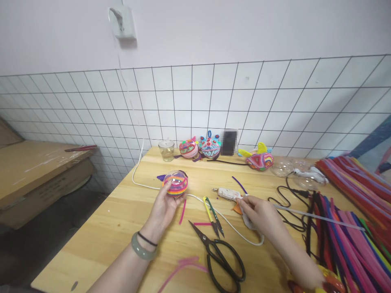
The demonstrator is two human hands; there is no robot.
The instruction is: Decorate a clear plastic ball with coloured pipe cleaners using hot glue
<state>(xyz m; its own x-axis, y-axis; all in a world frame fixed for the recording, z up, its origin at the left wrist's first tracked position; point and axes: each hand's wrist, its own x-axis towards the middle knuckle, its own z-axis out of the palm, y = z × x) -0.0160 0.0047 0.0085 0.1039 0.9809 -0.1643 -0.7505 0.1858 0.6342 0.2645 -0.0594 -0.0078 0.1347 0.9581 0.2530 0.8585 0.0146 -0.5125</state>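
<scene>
My left hand (pixel 165 207) grips a clear ball wrapped in striped, many-coloured pipe cleaners (pixel 175 183), held just above the wooden table (pixel 122 219). My right hand (pixel 259 211) is closed round the handle of a white hot glue gun (pixel 229 194) that lies with its nozzle pointing left. The gun's white cord (pixel 214 209) runs across the table. Between the hands lie small yellow-green snips (pixel 214 213), black scissors (pixel 218 254) and short pink pipe cleaner pieces (pixel 183 211).
Finished pipe-cleaner balls (pixel 198 148) and a glass jar (pixel 166 150) stand along the tiled wall. A big pile of coloured pipe cleaners (pixel 345 228) fills the right side, with clear plastic shells (pixel 282 167) and black cables (pixel 287 203) nearby. Cardboard boxes (pixel 36 171) sit at the left.
</scene>
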